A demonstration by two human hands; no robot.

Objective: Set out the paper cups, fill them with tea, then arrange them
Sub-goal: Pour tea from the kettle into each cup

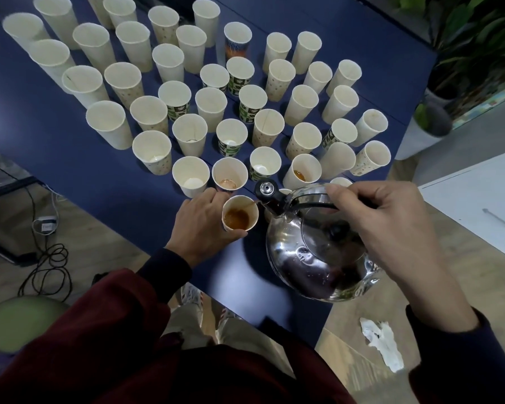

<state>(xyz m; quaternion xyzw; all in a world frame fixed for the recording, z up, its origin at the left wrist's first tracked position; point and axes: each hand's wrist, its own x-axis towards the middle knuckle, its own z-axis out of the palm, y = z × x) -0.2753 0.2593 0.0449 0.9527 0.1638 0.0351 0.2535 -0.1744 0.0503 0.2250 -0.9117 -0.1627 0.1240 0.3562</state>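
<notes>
Several paper cups (187, 132) stand in rows on the dark blue table (70, 158). My left hand (200, 225) is wrapped around one cup (240, 215) at the near edge; amber tea lies in its bottom. My right hand (385, 223) grips the black handle of a shiny steel kettle (318, 252), tilted left with its spout (267, 193) over that cup and a thin stream running in. Two cups behind, one (229, 176) in the front row and one (302, 172) to its right, hold a little tea. Most other cups look empty.
Cables (48, 266) lie on the wooden floor at left. A crumpled white tissue (382, 342) lies on the floor at right. A white surface (478, 199) stands to the right, with potted plants (464, 48) beyond the table's far right corner.
</notes>
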